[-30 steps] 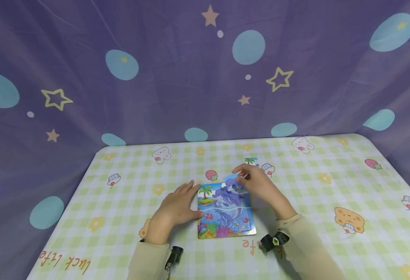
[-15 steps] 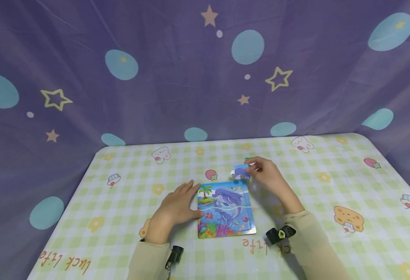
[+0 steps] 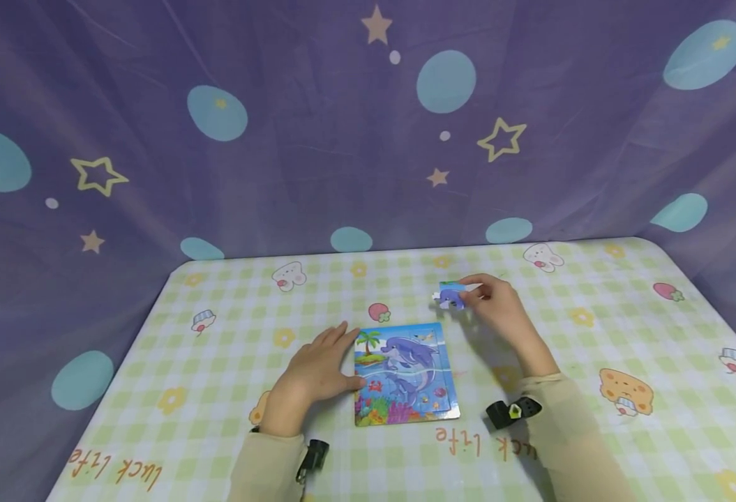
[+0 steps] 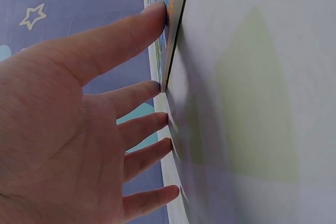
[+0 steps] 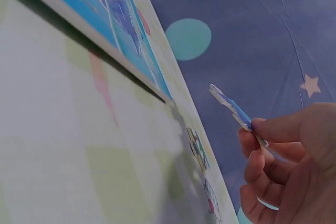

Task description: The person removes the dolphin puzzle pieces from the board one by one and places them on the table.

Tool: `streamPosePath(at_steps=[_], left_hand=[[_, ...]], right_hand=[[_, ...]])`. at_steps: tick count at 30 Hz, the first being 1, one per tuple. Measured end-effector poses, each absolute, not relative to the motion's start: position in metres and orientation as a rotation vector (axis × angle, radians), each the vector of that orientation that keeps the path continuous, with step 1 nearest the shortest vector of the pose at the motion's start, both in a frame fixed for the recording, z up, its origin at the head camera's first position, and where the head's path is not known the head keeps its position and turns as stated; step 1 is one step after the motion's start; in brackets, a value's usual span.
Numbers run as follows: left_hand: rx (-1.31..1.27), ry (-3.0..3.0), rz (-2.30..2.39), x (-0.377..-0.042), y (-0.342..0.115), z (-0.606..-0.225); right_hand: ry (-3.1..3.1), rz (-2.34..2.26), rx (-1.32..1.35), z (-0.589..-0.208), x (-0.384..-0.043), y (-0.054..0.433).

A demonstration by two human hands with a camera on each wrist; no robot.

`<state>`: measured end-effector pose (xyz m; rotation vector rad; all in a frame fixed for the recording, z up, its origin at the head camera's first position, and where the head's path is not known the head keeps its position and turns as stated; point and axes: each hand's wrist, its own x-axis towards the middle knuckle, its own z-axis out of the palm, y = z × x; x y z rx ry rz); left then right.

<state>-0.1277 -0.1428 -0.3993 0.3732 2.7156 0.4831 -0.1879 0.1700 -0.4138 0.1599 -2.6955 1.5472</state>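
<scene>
A square dolphin jigsaw puzzle lies flat on the table, with its palm tree, coral and dolphins facing up. My left hand rests at its left edge, thumb touching the border and fingers spread straight, as the left wrist view also shows. Beyond the puzzle's far right corner, my right hand pinches a puzzle piece with a dolphin's head on it, between thumb and fingers. In the right wrist view this piece is held up off the table. Another piece lies on the cloth below, mostly covered in the head view.
A green-and-white checked tablecloth with printed cupcakes, flowers and strawberries covers the table. Behind it hangs a purple curtain with stars and blue dots. A small black camera is strapped at each wrist.
My right hand has lifted the dolphin-head piece off the puzzle's top right and carried it away and to the right, over the loose piece. The left hand has stayed put.
</scene>
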Motion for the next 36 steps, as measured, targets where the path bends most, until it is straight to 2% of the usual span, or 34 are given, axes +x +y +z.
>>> streamPosePath(at_steps=[15,36], left_hand=[[0.381,2.718,0.482,-0.129,-0.142,-0.398],[0.368,2.716,0.486,-0.128,-0.144,-0.399]], right_hand=[[-2.636,1.429,0.034,-0.415,-0.188,0.200],[-2.672,1.296,-0.124,-0.430,-0.193,0.213]])
